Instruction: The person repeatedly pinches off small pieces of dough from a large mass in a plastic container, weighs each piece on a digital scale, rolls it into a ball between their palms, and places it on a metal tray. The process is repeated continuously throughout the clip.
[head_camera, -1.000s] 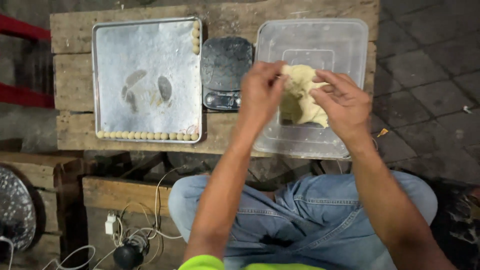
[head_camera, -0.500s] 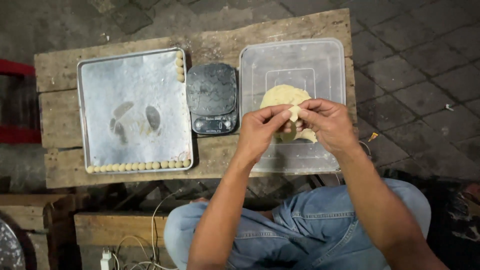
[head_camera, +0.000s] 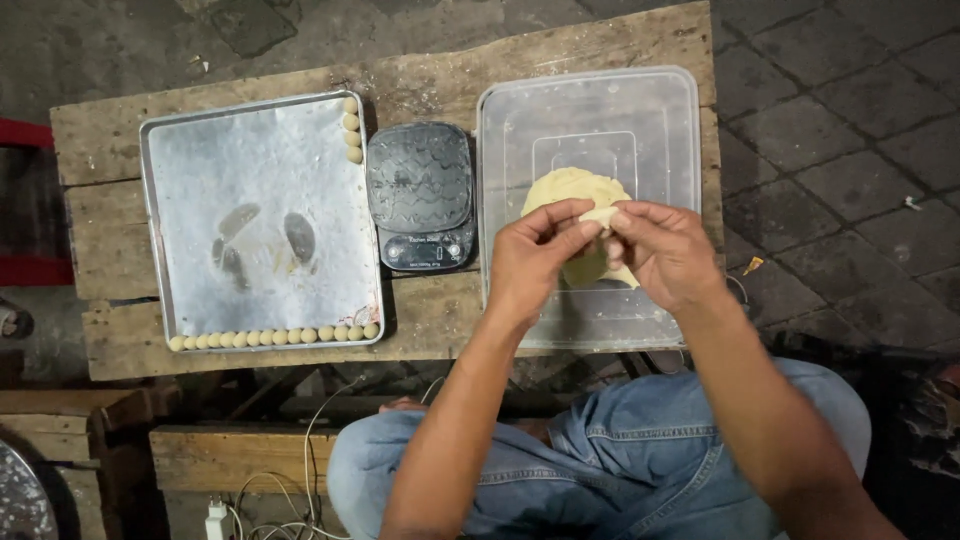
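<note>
A pale yellow lump of dough (head_camera: 566, 190) lies in a clear plastic container (head_camera: 660, 120) on the right of a low wooden table (head_camera: 420, 75). My left hand (head_camera: 535, 262) and my right hand (head_camera: 662, 252) meet above the container, both pinching a small piece of dough (head_camera: 602, 216) between their fingertips. Left of them stands a dark kitchen scale (head_camera: 420, 195). A metal baking tray (head_camera: 260, 160) at the left holds a row of small dough balls (head_camera: 275, 336) along its near edge and three more (head_camera: 352, 125) at its far right corner.
The table stands on dark paving stones (head_camera: 850, 110). Below its near edge are my knees in blue jeans (head_camera: 620, 470), a wooden crate (head_camera: 230, 455) and white cables with a plug (head_camera: 218, 518). Red bars (head_camera: 25, 135) show at the far left.
The view has shifted, so the table sits lower and more centred. My hands have come off the dough lump and now hold a small pinched-off piece above it.
</note>
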